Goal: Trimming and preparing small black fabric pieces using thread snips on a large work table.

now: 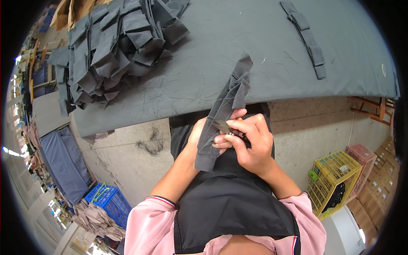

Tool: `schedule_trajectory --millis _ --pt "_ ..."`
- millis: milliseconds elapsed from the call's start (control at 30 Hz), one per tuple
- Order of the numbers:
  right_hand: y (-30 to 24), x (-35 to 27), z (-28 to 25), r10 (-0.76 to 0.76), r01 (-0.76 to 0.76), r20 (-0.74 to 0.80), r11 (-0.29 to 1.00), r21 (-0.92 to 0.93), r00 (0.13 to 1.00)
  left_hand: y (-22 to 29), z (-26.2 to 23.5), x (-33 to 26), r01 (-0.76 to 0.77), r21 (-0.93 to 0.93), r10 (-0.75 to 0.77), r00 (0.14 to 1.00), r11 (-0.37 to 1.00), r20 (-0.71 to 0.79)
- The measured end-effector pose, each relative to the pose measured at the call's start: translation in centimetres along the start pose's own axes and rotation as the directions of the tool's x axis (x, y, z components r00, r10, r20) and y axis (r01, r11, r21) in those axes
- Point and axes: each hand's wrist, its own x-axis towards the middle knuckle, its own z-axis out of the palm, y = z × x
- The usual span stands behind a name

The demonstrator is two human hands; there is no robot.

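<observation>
A long strip of dark grey fabric pieces (217, 111), joined end to end, lies across my left hand (196, 132). The fingers of that hand wrap under the strip and come out on its right side, while its far end rests on the table edge. My right hand (255, 142) is closed around small thread snips (222, 126). Their metal blades touch or nearly touch the strip's middle; the handle is mostly hidden by my fingers. Loose threads hang from the fabric.
A big heap of similar grey pieces (114, 51) covers the left of the grey-covered table (204, 38). Another strip (304, 38) lies at the right. Blue (109, 202) and yellow crates (333, 180) stand on the floor, with a thread clump (153, 143) nearer the table.
</observation>
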Motion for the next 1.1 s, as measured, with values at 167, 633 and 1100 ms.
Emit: schedule_trajectory --millis 167,633,1100 --pt "0.1 0.7 0.2 -0.058 0.059 0.011 0.997 -0.054 0.998 -0.2 1.0 -0.2 -0.075 0.256 0.11 0.986 0.964 -0.127" --pt "-0.7 -0.4 -1.7 -0.133 0.143 0.062 0.966 -0.215 0.989 -0.1 1.1 -0.1 -0.215 0.964 0.811 0.585 0.158 -0.003" --pt "-0.4 -0.3 -1.5 -0.036 0.049 0.061 0.975 -0.217 0.997 -0.2 1.0 -0.3 -0.23 0.945 0.76 0.649 0.234 -0.03"
